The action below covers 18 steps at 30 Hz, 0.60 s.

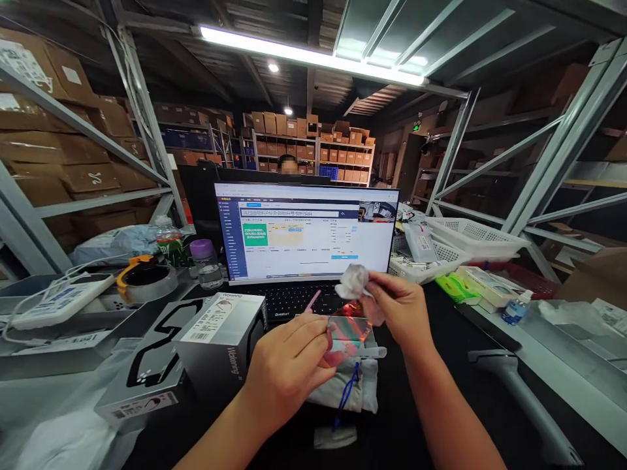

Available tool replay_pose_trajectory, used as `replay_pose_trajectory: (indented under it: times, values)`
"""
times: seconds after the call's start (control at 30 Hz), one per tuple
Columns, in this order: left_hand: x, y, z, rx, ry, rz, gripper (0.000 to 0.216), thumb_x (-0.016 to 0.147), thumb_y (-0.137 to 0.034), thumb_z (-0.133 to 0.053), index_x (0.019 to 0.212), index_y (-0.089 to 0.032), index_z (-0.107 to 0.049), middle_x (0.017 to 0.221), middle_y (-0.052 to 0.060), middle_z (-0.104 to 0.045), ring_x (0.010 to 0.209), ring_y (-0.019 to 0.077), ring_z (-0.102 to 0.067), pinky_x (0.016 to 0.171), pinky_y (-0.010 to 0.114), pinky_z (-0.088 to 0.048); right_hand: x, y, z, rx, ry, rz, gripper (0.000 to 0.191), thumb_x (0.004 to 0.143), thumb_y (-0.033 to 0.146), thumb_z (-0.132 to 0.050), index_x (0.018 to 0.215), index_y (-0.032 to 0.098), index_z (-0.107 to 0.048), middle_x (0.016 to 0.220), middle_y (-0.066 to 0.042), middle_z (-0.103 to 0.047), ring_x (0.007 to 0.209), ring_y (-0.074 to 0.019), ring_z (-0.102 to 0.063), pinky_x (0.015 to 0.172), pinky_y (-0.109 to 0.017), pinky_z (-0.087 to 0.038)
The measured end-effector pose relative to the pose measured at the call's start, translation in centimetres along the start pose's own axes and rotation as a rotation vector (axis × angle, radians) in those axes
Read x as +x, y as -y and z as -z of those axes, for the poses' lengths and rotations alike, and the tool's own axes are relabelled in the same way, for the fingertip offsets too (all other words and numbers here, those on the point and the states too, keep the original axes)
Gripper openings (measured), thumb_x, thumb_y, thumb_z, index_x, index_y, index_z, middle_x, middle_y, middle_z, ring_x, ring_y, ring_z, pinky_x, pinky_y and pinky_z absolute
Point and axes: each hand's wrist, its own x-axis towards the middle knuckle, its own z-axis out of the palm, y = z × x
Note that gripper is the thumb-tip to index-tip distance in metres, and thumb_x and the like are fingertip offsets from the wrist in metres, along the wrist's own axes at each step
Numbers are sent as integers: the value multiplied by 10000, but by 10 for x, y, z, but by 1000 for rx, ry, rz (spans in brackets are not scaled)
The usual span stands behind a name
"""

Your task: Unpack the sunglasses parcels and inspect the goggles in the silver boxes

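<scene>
My left hand [289,356] is closed around one side of a pair of tinted glasses [349,328] with reddish, reflective lenses. A pink temple arm [312,301] sticks up above those fingers. Pinched in my right hand [402,308] is a crumpled white wipe [353,282], held just above the lenses; whether it touches them I cannot tell. Beneath the glasses lies a pale drawstring pouch [368,390] with a blue cord [349,391]. Part of the glasses is hidden behind my fingers.
A monitor [294,254] and black keyboard [289,299] stand ahead. Grey product boxes [215,356], a tape roll [149,284] and a purple-lidded jar [208,264] are left. On the right are a handheld scanner [519,391], a blue spray bottle [516,308] and white baskets [477,235].
</scene>
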Motion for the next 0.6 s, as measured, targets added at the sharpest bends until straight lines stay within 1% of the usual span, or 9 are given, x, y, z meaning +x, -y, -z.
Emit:
replay_pose_trajectory:
  times: [0.1,0.13,0.2,0.27,0.37,0.43,0.47,0.53,0.6]
  values:
    - [6,-3,1,-44,-25,24,98,839,-88,-703,875,-144,-631,868,69,-725,855,177,-708,895,344,-627,19,-11,14,223,-239,-106,375,629,279,-902,980,214,-785,771,-3,-773,692,-157,-708,670,-278,-576]
    - [7,-5,2,-51,-39,28,95,840,-89,-699,854,-144,-622,848,68,-716,836,173,-699,862,331,-631,24,-12,20,298,-301,-123,435,573,274,-930,970,209,-764,733,14,-752,658,-138,-687,642,-254,-559]
    - [8,-6,3,-55,-64,32,116,835,-92,-708,822,-146,-606,822,66,-703,814,167,-687,837,320,-630,31,-12,30,378,-372,-135,458,506,264,-961,897,192,-732,702,26,-725,635,-111,-661,629,-221,-539]
    - [7,-5,4,-53,-78,31,129,829,-112,-736,835,-144,-611,827,62,-702,814,164,-684,884,344,-626,33,-9,38,372,-426,-102,412,503,274,-964,819,168,-722,715,12,-720,653,-99,-654,647,-205,-536]
    - [4,-2,5,-33,-104,17,144,830,-144,-760,911,-140,-641,873,60,-714,854,168,-695,946,372,-615,32,0,49,314,-578,38,363,541,272,-949,811,161,-734,744,12,-713,683,-88,-643,678,-193,-536]
    - [2,-1,5,1,-140,13,153,828,-160,-766,920,-143,-645,879,58,-715,855,168,-701,928,358,-622,32,6,58,279,-691,141,337,569,252,-934,829,171,-735,767,21,-707,715,-90,-647,707,-197,-541]
    - [1,0,6,20,-156,14,152,829,-167,-767,917,-143,-646,877,58,-716,850,169,-705,913,352,-626,32,9,62,268,-731,170,322,584,242,-924,835,175,-734,778,23,-706,736,-95,-653,725,-203,-545]
    - [1,1,7,55,-186,13,154,838,-200,-767,917,-142,-648,868,63,-718,840,178,-713,879,345,-633,32,14,69,282,-772,167,300,608,230,-901,854,179,-737,807,22,-712,780,-107,-672,761,-218,-559]
    - [2,1,8,74,-210,20,159,860,-240,-758,925,-144,-649,846,59,-715,821,179,-709,855,344,-633,27,20,66,334,-756,101,287,634,224,-869,889,178,-744,841,15,-728,808,-118,-688,773,-225,-570]
